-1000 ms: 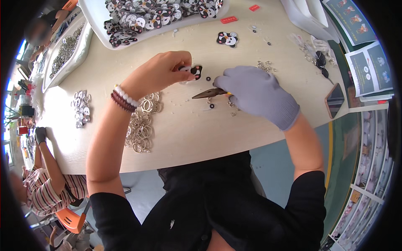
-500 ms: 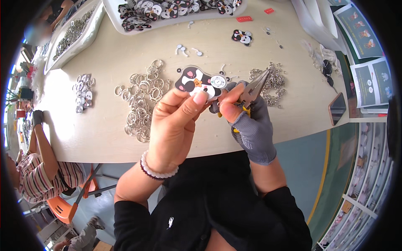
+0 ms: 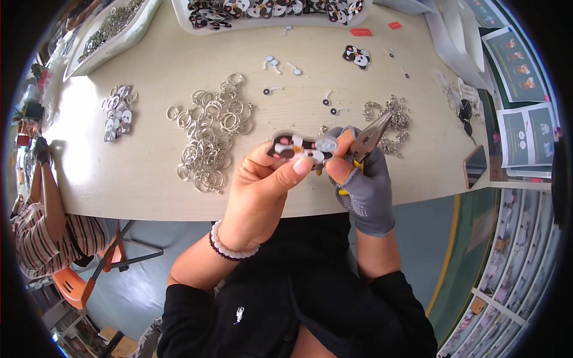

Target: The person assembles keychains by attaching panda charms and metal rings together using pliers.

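The left hand (image 3: 262,188) pinches a panda charm (image 3: 290,150) between thumb and fingers, above the near part of the table (image 3: 137,197). The gloved right hand (image 3: 371,188), wrapped around a pair of pliers (image 3: 369,140), is just beside the charm's right end; its bare thumb and forefinger are close together there, though whether they touch the charm or grip some small part is unclear. The charm lies up and to the right of the left palm, its long axis running roughly left to right, with the round disc end pointing at the right hand. The pliers' nose points up and rightward, away from it. Farther off lie rings (image 3: 209,134), small metal pieces (image 3: 394,122), and another panda (image 3: 356,56).
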### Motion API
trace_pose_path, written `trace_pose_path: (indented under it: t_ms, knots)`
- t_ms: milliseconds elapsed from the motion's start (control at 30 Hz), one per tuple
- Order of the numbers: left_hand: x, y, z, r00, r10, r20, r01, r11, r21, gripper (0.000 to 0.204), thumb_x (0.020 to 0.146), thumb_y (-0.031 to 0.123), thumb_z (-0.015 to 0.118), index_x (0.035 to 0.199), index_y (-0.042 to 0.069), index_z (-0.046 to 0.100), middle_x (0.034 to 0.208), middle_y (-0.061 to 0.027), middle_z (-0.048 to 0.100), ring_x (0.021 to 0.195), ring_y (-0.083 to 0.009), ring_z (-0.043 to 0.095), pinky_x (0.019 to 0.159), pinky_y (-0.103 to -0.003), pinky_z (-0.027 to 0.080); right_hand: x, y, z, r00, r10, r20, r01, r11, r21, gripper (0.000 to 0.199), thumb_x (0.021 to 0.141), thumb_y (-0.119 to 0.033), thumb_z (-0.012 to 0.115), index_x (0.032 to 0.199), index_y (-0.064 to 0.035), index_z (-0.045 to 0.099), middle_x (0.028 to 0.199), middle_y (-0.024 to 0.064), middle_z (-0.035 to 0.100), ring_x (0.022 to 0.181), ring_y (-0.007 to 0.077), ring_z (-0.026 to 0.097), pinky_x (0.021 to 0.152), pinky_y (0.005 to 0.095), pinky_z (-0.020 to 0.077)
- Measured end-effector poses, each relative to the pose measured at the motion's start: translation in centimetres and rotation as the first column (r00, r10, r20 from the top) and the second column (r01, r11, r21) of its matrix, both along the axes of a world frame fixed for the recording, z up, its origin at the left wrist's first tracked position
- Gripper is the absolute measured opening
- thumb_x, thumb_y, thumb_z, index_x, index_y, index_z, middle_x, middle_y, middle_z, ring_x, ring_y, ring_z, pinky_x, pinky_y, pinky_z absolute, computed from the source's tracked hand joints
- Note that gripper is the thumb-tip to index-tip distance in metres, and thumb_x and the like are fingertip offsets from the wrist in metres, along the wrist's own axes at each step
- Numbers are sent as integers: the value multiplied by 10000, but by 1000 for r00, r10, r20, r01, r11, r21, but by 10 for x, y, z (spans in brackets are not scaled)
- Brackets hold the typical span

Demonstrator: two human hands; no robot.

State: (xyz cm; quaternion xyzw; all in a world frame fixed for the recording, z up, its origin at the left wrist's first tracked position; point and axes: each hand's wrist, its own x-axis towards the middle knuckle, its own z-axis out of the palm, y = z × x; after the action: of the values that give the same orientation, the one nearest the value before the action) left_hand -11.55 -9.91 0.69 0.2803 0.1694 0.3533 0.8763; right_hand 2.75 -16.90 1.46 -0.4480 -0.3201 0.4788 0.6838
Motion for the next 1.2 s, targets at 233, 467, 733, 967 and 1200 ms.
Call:
trace_pose_path:
  t_ms: [233, 467, 733, 967, 1200]
  knots:
    - [-30, 11, 4, 812, 493, -314, 129, 373, 919, 308, 707, -90, 632, 999, 7, 626, 993, -123, 625, 937, -259, 615, 766, -327, 497, -17, 5, -2, 953, -5, 304, -28, 994, 105, 122, 813, 19, 642, 860, -38, 545, 822, 31, 517, 782, 108, 485, 724, 239, 392]
    - [-66, 13, -4, 774, 582, -248, 32, 356, 934, 264, 777, -110, 604, 1021, -8, 610, 979, -133, 647, 811, -230, 636, 704, -287, 506, -48, 33, -1, 824, 106, 556, -171, 983, 66, 137, 827, -39, 668, 866, -35, 536, 762, 34, 492, 699, 106, 482, 621, 244, 410]
    - [-111, 22, -16, 628, 708, -321, -180, 534, 826, 156, 896, -17, 543, 1045, -24, 591, 1021, -136, 644, 857, -178, 616, 751, -279, 507, -63, 108, -4, 106, 165, 981, -23, 986, -164, 313, 800, -302, 679, 890, -18, 584, 794, 141, 592, 703, 309, 595, 621, 375, 468]
    - [-116, 20, -10, 663, 617, -423, -165, 672, 722, 144, 880, -23, 561, 1017, -19, 603, 1008, -119, 650, 870, -195, 624, 764, -289, 496, -50, 99, 27, 385, 382, 840, -103, 923, -372, 237, 825, -235, 642, 796, -16, 554, 712, 130, 552, 628, 244, 550, 599, 327, 452]
    - [-83, 19, -10, 729, 603, -323, -98, 559, 824, 174, 825, -44, 605, 989, 10, 625, 915, -129, 650, 843, -257, 641, 723, -302, 503, -37, 68, 51, 859, 295, 418, -193, 943, -270, 73, 818, -47, 642, 853, -11, 588, 811, 25, 616, 816, 94, 583, 706, 239, 454]
